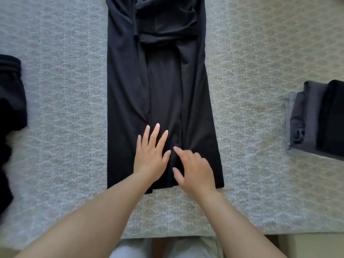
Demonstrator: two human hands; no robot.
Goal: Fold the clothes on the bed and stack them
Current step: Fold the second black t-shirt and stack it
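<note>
1. Covering nearly the whole view is a bed (pixel 65 108) with a pale grey-beige spread, woven in a small, repeating lace-like pattern with a soft, slightly nubbly look.
2. Lying on the middle of the bed is a black garment (pixel 126 90), a long, narrow rectangle of smooth, matte fabric. Its long axis runs straight away from the person, from the near hem up past the top edge of the view. Both side edges are folded inward, leaving lengthwise creases, and a bunched layer lies across its far part.
3. At the left edge lies a dark black garment (pixel 11 101), loosely heaped, with a ribbed band showing at its top.
4. At the right edge sits a stack of folded clothes (pixel 314 118), neat rectangular layers in grey, charcoal and black, well apart from the middle garment.
5. Two bare forearms reach in from the bottom toward the near end of the black garment.
6. The left hand (pixel 150 155) lies flat on the fabric, fingers straight and spread, gripping nothing.
7. The right hand (pixel 195 170), just beside it, rests on the fabric with fingers loosely bent and slightly blurred; it grasps nothing.
</note>
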